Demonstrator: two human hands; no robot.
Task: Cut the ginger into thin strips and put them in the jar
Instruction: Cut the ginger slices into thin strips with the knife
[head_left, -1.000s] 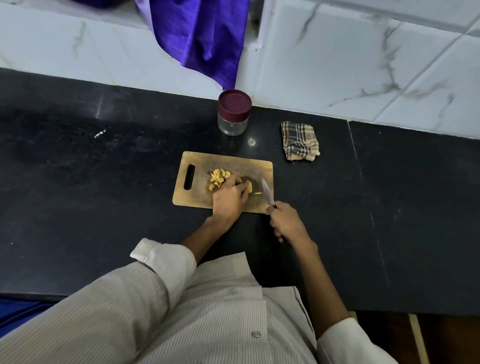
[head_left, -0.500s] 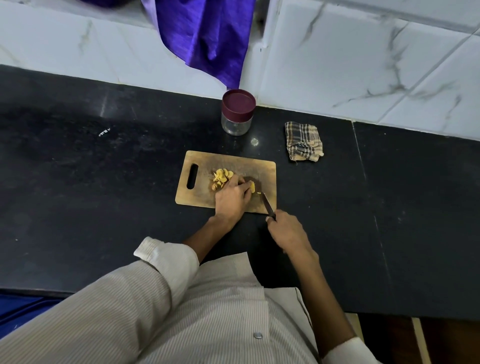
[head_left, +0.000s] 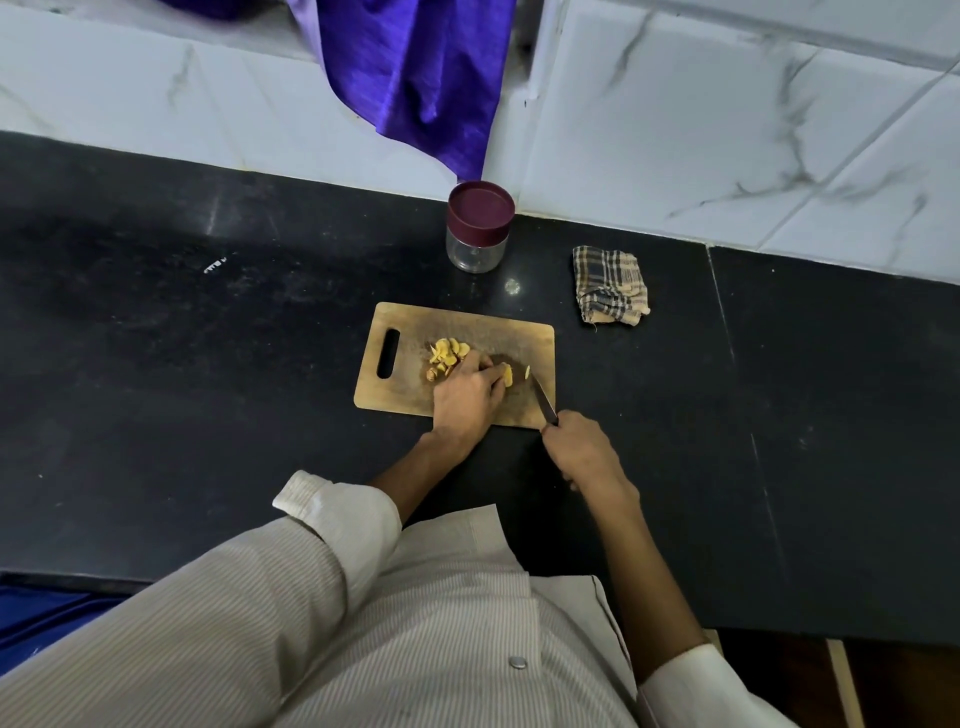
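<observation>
A wooden cutting board (head_left: 405, 384) with a handle slot lies on the black counter. A pile of cut ginger slices (head_left: 448, 354) sits near its middle. My left hand (head_left: 467, 397) holds a ginger piece (head_left: 506, 374) down with curled fingers. My right hand (head_left: 582, 449) grips the handle of a knife (head_left: 543, 397), whose blade points toward the ginger, just right of it. One small cut slice (head_left: 527, 371) lies by the blade tip. The clear jar (head_left: 479, 228) with a maroon lid stands closed behind the board.
A folded checkered cloth (head_left: 610, 286) lies right of the jar. A purple fabric (head_left: 415, 78) hangs down the white marble wall above the jar. The black counter (head_left: 156, 338) stretches to both sides.
The knife blade has stayed just right of the ginger piece while my left hand keeps holding it. The view shifted slightly.
</observation>
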